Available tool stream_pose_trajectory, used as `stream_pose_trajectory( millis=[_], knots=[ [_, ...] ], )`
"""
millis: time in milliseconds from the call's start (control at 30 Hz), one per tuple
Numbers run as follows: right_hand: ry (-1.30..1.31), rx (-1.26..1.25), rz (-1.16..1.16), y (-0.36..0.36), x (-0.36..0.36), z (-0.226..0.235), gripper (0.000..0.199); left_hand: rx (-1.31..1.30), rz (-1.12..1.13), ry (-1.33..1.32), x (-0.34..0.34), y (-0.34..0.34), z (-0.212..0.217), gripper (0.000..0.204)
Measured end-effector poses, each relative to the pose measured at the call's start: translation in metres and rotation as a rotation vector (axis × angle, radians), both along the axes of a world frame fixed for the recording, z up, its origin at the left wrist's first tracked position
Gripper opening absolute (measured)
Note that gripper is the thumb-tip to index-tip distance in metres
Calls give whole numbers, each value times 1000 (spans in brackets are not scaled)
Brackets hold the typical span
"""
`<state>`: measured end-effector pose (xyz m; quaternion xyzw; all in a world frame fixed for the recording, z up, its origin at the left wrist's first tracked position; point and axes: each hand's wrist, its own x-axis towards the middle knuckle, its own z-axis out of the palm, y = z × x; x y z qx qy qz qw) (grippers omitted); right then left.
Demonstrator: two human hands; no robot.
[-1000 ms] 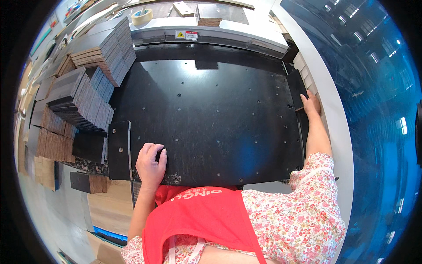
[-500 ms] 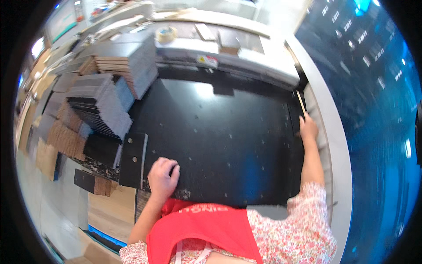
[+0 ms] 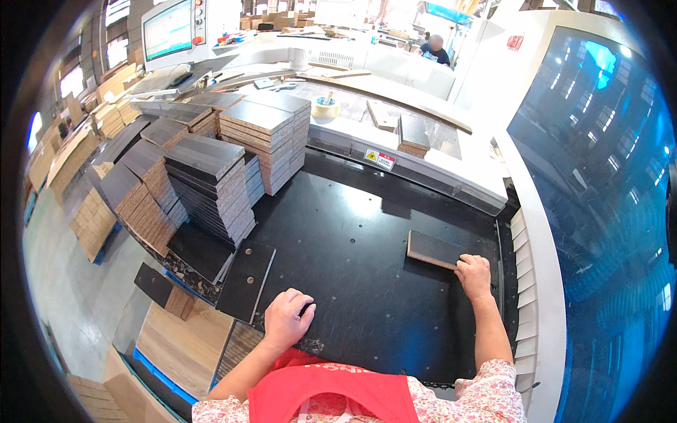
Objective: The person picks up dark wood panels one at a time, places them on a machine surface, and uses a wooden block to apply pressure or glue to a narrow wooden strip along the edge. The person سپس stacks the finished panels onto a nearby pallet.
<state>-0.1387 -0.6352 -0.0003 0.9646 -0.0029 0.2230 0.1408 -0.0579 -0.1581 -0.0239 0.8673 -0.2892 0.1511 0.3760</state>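
Observation:
A small rectangular board [image 3: 434, 249] with a dark face and a brown raw edge is held over the right part of the black table [image 3: 331, 243]. Gripping its right end is my right hand [image 3: 474, 275], fingers closed on it. My left hand [image 3: 288, 319] rests at the table's near left edge, its fingers curled in and nothing seen in them. Just left of that hand lies a dark panel [image 3: 247, 280] with two round holes.
Stacks of dark boards [image 3: 264, 134] stand along the table's left side. A white ledge across the back bears a tape roll [image 3: 325, 107] and a small dark block [image 3: 414, 134]. A large blue-tinted machine window [image 3: 599, 190] rises at the right. A person [image 3: 434, 51] is far off.
My right hand has come back from the far right edge toward me, and the board now shows flat-on instead of edge-on. The view has tilted up; my left hand stays curled near the edge.

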Motion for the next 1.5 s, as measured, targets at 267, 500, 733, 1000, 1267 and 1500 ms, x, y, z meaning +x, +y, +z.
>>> stream_pose_trajectory(
  millis=[267,500,733,1000,1267,1500],
  knots=[
    [-31,209,-70,31,10,-1,33,18,-8,6,1,-2,0,10],
    [-141,266,-121,92,32,-25,41,25,12,10,0,-2,-2,11],
    [-134,402,-156,112,22,-27,44,29,12,-4,0,-3,-1,12],
    [-27,458,-329,134,17,-20,56,36,7,-13,2,-5,1,11],
    [10,508,-368,137,16,-19,62,41,14,-15,1,-6,1,10],
    [47,522,-370,141,13,-12,69,45,15,-7,1,-6,4,11]
  ],
)
